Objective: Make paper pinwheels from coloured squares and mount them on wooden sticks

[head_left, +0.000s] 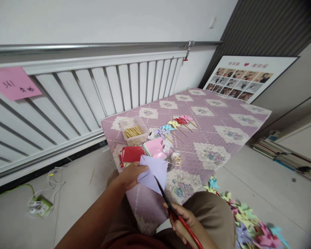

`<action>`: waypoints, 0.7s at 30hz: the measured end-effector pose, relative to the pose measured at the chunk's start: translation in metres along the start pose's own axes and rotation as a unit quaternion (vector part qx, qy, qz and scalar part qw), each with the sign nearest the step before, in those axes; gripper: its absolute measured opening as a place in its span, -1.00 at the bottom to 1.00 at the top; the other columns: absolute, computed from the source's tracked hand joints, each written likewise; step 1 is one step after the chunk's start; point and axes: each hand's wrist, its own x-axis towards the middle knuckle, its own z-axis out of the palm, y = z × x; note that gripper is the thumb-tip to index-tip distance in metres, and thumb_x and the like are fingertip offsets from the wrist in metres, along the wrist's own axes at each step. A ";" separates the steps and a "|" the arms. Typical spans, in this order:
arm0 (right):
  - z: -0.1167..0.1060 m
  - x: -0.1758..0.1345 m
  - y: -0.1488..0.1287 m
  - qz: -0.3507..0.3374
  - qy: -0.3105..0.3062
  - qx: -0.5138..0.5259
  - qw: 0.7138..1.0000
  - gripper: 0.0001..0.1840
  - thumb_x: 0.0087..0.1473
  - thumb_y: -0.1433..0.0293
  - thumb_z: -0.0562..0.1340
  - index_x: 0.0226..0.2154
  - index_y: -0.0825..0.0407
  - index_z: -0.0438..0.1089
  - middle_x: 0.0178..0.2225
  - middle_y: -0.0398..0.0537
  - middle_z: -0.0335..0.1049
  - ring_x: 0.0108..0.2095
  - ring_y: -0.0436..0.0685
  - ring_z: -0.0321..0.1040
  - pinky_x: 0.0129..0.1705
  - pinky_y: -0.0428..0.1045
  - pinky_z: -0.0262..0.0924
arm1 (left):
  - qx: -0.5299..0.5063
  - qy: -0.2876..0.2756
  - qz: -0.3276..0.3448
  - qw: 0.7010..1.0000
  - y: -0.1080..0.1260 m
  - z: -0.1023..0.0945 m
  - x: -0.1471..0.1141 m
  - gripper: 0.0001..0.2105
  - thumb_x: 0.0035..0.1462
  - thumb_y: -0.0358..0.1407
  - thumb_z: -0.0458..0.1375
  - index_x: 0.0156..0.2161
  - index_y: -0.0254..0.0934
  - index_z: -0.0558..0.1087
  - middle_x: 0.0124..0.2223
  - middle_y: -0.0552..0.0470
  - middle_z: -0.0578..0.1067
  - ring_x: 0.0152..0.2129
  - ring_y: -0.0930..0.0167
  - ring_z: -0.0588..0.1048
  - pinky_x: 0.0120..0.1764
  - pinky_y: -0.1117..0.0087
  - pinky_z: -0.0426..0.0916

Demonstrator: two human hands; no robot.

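My left hand (133, 175) pinches the left edge of a lavender paper square (154, 167), which has slits running in from its corners. In my right hand (182, 221) is a pair of scissors (168, 202) with red handles and dark blades. The blade tips lie at the paper's lower right part, pointing toward its middle. Just beyond the paper are a stack of red paper (133, 154) and some pink paper sheets (154, 147). A small round container (176, 159) with tiny gold pieces stands to the right of them.
A clear plastic box (142, 138) of thin sticks stands on the cloth-covered table (197, 138), near several finished pinwheels (173, 123). More colourful pinwheels (246, 218) are heaped at lower right. A white radiator (134, 83) runs behind; a green power strip (43, 206) lies on the floor.
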 end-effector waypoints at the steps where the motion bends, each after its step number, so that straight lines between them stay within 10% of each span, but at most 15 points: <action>1: 0.000 0.000 -0.001 -0.001 0.000 0.001 1.000 -0.20 0.01 -0.15 0.18 0.11 0.07 0.26 -0.53 -0.27 0.11 -0.67 -0.17 -0.12 -0.66 -0.19 -0.20 | -0.003 0.001 0.001 1.000 0.000 0.000 0.000 -0.69 -0.25 -0.23 0.39 -0.36 -0.39 0.53 -0.46 -0.02 0.56 -0.55 0.42 0.48 -0.39 0.38 0.37; 21: 0.005 0.002 -0.021 0.025 0.028 -0.042 0.998 -0.20 -0.10 -0.16 0.27 0.02 0.07 0.35 -0.56 -0.28 0.11 -0.68 -0.17 -0.13 -0.66 -0.19 -0.21 | 0.013 0.017 0.001 1.000 0.000 0.003 -0.001 -0.82 -0.18 -0.30 0.31 -0.41 -0.36 0.53 -0.50 0.00 0.53 -0.57 0.40 0.46 -0.37 0.34 0.34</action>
